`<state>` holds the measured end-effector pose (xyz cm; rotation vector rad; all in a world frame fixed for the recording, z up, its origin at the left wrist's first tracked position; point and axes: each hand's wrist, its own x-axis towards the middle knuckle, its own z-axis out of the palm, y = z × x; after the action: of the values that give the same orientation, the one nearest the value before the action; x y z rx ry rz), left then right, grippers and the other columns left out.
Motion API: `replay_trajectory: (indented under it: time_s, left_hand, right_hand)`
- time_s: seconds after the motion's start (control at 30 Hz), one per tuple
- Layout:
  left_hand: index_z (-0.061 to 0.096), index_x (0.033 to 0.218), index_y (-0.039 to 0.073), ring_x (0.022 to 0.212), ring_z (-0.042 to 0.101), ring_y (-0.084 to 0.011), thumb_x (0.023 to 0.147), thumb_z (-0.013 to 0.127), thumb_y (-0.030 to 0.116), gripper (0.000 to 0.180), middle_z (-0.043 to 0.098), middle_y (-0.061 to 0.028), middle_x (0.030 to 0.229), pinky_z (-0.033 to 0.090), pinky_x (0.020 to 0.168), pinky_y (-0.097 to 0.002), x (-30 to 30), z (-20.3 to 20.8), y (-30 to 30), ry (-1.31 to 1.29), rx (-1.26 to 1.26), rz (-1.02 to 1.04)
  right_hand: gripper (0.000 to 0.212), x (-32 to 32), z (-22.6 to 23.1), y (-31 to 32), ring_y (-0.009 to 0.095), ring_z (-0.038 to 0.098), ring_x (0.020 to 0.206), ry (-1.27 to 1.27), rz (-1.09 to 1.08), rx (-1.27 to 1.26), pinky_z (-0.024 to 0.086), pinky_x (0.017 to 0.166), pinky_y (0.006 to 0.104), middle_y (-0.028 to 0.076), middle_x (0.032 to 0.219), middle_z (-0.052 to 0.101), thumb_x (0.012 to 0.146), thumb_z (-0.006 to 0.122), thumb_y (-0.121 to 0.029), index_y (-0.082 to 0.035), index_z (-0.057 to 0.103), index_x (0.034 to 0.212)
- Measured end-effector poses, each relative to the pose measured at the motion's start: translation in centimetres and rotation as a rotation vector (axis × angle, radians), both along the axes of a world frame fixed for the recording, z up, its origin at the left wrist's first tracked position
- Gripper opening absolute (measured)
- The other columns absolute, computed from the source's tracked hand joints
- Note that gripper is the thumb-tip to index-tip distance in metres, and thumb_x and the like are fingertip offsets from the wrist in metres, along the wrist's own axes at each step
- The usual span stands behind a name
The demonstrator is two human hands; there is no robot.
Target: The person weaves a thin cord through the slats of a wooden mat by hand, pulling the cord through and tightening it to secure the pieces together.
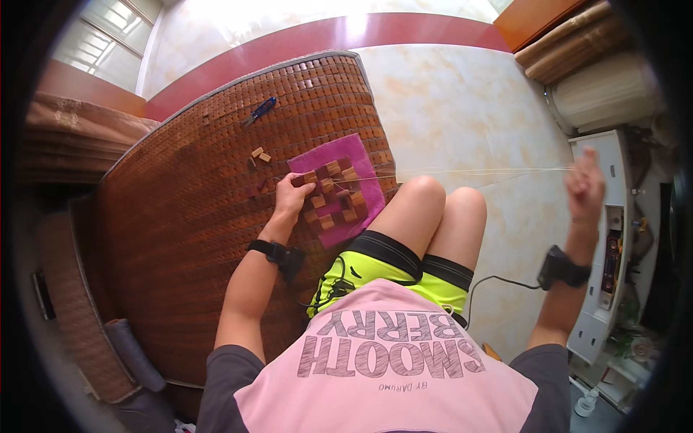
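At the left edge of a magenta cloth (372, 191), my left hand (291, 193) is closed, thumb and fingers pinching a small wooden block. Several light and dark wooden blocks (328, 185) sit on the cloth in a checkered, joined-looking group. From them a thin pale thread (484, 171) runs taut to the right, over my knees. Its far end is at my right hand (585, 187), which is raised out to the right and closed on the thread; motion smears its fingers somewhat.
Blue-handled pliers (261, 110) and a few loose wooden blocks (260, 155) lie on the brown tile mat (195, 173). A white cabinet (593, 317) stands close by my right arm. Beyond the mat is pale tiled floor (462, 101). A black cable (498, 278) hangs from my right wrist band.
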<state>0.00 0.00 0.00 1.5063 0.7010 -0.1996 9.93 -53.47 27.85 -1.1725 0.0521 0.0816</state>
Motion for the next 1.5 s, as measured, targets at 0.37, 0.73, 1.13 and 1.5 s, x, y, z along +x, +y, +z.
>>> replay_trajectory:
  time_s: [0.37,0.73,1.13,1.5]
  left_hand:
    - [0.062,0.103,0.001,0.082,0.061,-0.0104,0.082,0.073,0.002,0.024,0.066,-0.0021,0.093,0.051,0.074,-0.0269,0.6,-0.5,0.1,-0.095,-0.035,-0.032]
    - [0.057,0.114,0.000,0.093,0.064,-0.0152,0.088,0.069,0.004,0.029,0.066,-0.0067,0.104,0.054,0.083,-0.0315,-0.4,1.7,-0.3,-0.022,-0.250,-0.033]
    - [0.054,0.117,0.001,0.100,0.065,-0.0206,0.092,0.063,0.002,0.027,0.065,-0.0086,0.110,0.054,0.093,-0.0392,-0.4,1.7,0.2,-0.019,-0.618,-0.016]
    - [0.055,0.115,0.001,0.098,0.065,-0.0193,0.091,0.064,0.002,0.025,0.065,-0.0081,0.110,0.054,0.093,-0.0386,-0.6,1.7,0.2,-0.035,-0.612,-0.039]
  right_hand:
    - [0.024,-1.4,3.5,-22.7,0.018,0.046,0.061,-0.410,-0.625,-0.178,0.048,0.100,0.0588,0.003,0.059,0.037,0.101,0.049,-0.014,0.001,0.047,0.082]
    - [0.016,-1.8,-16.3,20.1,0.013,0.060,0.077,-0.325,0.260,-0.809,0.051,0.072,0.0283,0.005,0.086,0.065,0.093,0.054,0.000,-0.002,0.065,0.105]
    - [0.004,-4.6,-22.1,31.5,0.025,0.065,0.077,-0.735,0.452,-1.164,0.054,0.059,0.0375,0.004,0.083,0.059,0.082,0.065,-0.016,-0.015,0.062,0.086]
    - [0.011,-3.9,-22.7,32.0,0.026,0.064,0.076,-0.766,0.487,-1.181,0.053,0.059,0.0384,0.004,0.083,0.057,0.081,0.066,-0.013,-0.015,0.061,0.089]
